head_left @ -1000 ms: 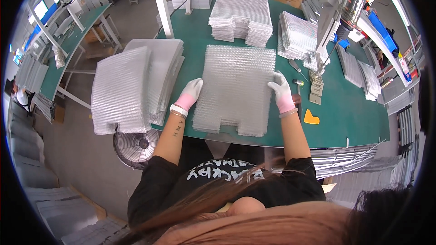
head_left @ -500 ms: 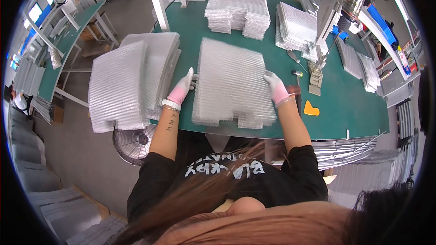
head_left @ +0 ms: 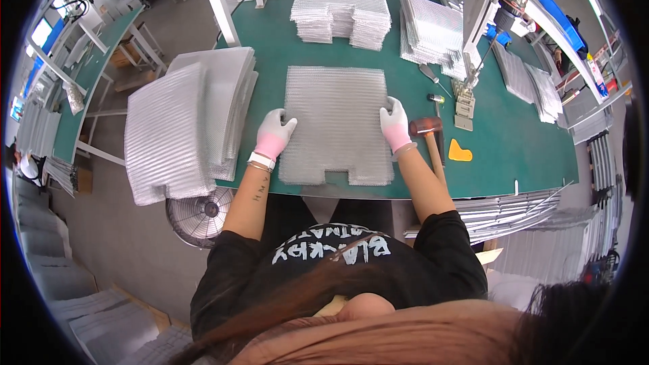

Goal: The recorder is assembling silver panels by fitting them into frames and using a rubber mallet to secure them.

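A stack of silvery corrugated sheets [head_left: 335, 122], with a notch in its near edge, lies squared up on the green table in front of me. My left hand [head_left: 274, 134], in a white and pink glove, grips the left edge with its thumb along the side. Opposite it, my right hand [head_left: 395, 127], gloved the same way, holds the right edge. Fingers of both hands are partly hidden against the sides. Just right of my right hand lies a mallet [head_left: 426, 126] with a brown head and wooden handle.
Loose corrugated sheets [head_left: 165, 132] overhang the table's left edge above a floor fan [head_left: 199, 216]. A taller notched stack [head_left: 341, 0] stands at the back, with another pile [head_left: 433, 27] beside it. Rightward are a metal fixture [head_left: 464, 105], a screwdriver [head_left: 433, 73] and a yellow piece [head_left: 460, 151].
The stack has turned from slanted to straight, and its sheet edges line up more evenly. My left hand has closed in on the left side. The mallet head has come into view.
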### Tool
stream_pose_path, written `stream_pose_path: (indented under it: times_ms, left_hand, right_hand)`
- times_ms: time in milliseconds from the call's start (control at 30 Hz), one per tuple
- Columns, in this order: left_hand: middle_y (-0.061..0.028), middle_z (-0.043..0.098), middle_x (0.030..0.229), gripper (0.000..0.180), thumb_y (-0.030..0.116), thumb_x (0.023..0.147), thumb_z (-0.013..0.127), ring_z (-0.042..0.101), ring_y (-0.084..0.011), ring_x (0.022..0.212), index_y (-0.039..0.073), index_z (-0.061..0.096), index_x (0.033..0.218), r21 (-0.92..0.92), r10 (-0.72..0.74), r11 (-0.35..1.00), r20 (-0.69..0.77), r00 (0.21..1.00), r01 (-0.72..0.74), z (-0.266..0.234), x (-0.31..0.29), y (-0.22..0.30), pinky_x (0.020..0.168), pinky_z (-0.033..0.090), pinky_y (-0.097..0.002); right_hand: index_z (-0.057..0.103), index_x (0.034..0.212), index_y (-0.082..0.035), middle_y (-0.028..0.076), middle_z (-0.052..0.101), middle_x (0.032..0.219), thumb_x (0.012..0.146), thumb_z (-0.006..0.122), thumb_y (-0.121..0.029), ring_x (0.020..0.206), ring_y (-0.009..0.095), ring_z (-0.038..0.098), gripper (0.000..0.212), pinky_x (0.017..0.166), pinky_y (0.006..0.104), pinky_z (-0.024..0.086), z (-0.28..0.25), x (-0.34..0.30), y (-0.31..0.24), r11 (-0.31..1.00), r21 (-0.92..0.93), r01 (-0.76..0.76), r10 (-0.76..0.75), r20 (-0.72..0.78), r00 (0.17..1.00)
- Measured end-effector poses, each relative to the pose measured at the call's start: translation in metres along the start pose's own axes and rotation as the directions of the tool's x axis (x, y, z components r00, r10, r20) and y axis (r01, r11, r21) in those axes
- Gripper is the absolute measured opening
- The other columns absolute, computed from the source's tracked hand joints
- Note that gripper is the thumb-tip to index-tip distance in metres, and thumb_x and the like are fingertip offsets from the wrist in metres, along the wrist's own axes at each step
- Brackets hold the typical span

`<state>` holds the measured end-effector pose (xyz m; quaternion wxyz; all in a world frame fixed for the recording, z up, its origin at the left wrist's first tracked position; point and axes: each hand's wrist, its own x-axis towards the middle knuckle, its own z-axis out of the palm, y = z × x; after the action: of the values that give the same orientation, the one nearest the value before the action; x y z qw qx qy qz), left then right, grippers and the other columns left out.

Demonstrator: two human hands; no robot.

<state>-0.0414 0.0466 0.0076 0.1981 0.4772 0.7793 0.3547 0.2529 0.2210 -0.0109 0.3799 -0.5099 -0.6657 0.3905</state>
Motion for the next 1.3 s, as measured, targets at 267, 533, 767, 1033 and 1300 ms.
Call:
stream_pose_path:
  times_ms: [267,533,767,1033,1300]
  left_hand:
    - [-0.0303,0.061,0.127,0.067,0.049,0.095,0.059,0.062,-0.0416,0.113,-0.007,0.056,0.131,0.257,-0.023,0.965,-0.110,0.994,0.051,-0.023,-0.027,0.007,0.097,0.049,-0.0463]
    - [-0.0302,0.065,0.116,0.064,0.040,0.092,0.065,0.064,-0.0408,0.107,-0.008,0.053,0.133,0.230,0.087,0.966,0.142,0.986,-0.118,-0.034,-0.102,0.030,0.094,0.051,-0.0430]
    - [-0.0274,0.062,0.125,0.066,0.030,0.088,0.072,0.065,-0.0339,0.109,-0.009,0.050,0.136,0.165,-0.098,0.984,0.208,0.973,0.064,-0.045,-0.094,0.036,0.093,0.052,-0.0406]
    - [-0.0329,0.055,0.133,0.069,0.030,0.089,0.071,0.056,-0.0430,0.120,-0.014,0.047,0.136,0.103,0.084,0.992,-0.061,0.995,-0.078,-0.014,-0.033,-0.007,0.104,0.046,-0.0456]
    - [-0.0343,0.058,0.129,0.068,0.045,0.096,0.055,0.055,-0.0459,0.124,-0.011,0.052,0.134,0.001,0.001,1.000,0.023,1.000,-0.001,0.014,0.100,0.014,0.108,0.042,-0.0440]
  right_hand:
    - [0.044,0.142,0.008,0.028,0.051,0.140,0.096,0.061,-0.023,0.135,0.038,0.047,0.058,0.114,0.0417,0.036,-0.033,-0.036,-0.003,0.985,-0.165,0.058,-0.035,0.142,0.989]
    - [0.025,0.153,0.009,0.028,0.036,0.155,0.095,0.062,-0.020,0.148,0.034,0.032,0.074,0.122,0.0389,0.024,-0.033,-0.157,-0.026,1.000,-0.011,0.005,-0.003,0.123,0.992]
    - [0.030,0.150,0.010,0.029,0.037,0.152,0.091,0.066,-0.024,0.146,0.039,0.033,0.077,0.122,0.0411,0.026,-0.060,-0.136,-0.033,0.964,-0.237,0.120,-0.055,0.264,0.963]
    - [0.029,0.151,0.010,0.029,0.036,0.154,0.093,0.065,-0.027,0.147,0.037,0.032,0.078,0.122,0.0400,0.025,-0.043,-0.114,-0.019,0.979,-0.187,0.080,-0.038,0.216,0.976]
    - [0.028,0.152,0.010,0.031,0.033,0.156,0.095,0.062,-0.045,0.149,0.037,0.029,0.086,0.122,0.0404,0.023,-0.009,0.012,0.014,0.970,-0.231,-0.072,0.093,0.078,0.993]
